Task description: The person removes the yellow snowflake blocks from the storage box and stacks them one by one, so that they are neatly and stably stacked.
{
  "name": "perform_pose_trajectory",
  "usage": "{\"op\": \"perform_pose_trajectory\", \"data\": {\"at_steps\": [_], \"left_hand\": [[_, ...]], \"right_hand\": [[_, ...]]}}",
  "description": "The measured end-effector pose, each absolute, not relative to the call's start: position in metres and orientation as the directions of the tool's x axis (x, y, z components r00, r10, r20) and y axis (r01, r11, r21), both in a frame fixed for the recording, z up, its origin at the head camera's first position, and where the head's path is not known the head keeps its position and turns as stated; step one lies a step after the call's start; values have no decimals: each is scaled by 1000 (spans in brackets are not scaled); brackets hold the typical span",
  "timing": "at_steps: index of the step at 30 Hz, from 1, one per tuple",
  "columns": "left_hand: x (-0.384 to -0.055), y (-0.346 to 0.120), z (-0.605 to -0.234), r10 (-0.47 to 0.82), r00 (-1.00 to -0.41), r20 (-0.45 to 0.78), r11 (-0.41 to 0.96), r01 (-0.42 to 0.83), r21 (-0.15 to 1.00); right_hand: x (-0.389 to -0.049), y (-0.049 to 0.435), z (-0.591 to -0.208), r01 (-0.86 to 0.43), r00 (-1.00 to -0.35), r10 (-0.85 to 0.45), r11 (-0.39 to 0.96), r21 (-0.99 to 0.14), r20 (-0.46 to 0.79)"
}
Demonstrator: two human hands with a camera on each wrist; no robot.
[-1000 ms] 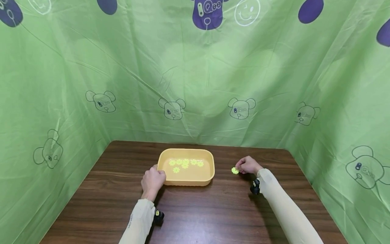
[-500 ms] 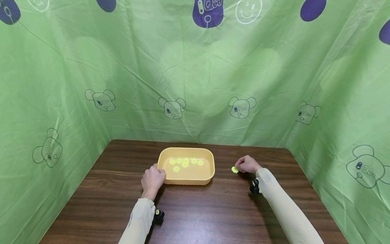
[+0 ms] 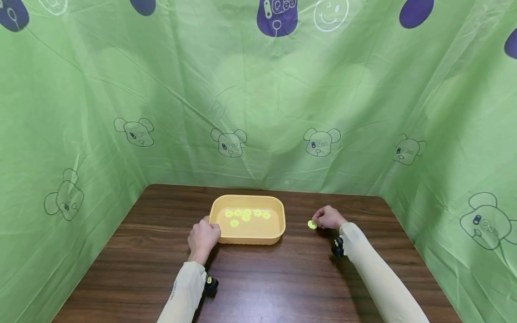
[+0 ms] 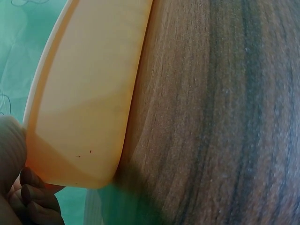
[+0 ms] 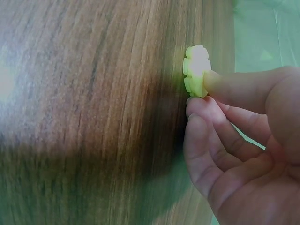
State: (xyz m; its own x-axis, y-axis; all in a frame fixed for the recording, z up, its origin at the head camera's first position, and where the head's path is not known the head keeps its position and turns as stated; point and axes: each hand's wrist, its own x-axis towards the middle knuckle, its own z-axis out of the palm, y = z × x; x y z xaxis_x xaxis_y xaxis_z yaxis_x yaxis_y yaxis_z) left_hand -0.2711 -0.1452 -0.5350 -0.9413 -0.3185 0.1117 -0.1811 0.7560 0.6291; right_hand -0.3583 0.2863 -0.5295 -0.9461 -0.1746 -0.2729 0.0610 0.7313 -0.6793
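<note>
A yellow-orange plastic basin (image 3: 250, 234) stands on the table, left of its middle. My left hand (image 3: 203, 237) grips its near left corner, with the thumb over the rim and the fingers curled under it, as the left wrist view shows at the basin wall (image 4: 89, 93). Several bright yellow flower-shaped pieces (image 3: 234, 223) lie on the basin's floor. Off to the right of the basin, my right hand (image 3: 329, 218) pinches one more flower-shaped piece (image 5: 197, 70) between thumb and fingertips. In the right wrist view that piece is seen edge-on, with a scalloped outline.
The dark wood-grain table (image 3: 258, 282) spreads around both hands. A green curtain (image 3: 274, 98) printed with bear faces encloses its back and sides. Black wrist cameras sit on both sleeves, the left one (image 3: 211, 286) close over the tabletop.
</note>
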Motion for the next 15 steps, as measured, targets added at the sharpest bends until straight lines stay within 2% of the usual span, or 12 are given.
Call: {"op": "perform_pose_trajectory", "data": {"at_steps": [12,15], "left_hand": [[-269,-145,-536,-312,-943,117,757,-172,630],[-268,-144,-536,-314,-942,117,754,-173,633]], "right_hand": [[-358,284,-526,62,-945,-159,772,-632,-287],[-359,283,-525,49,-956,-142,784,-619,-255]]}}
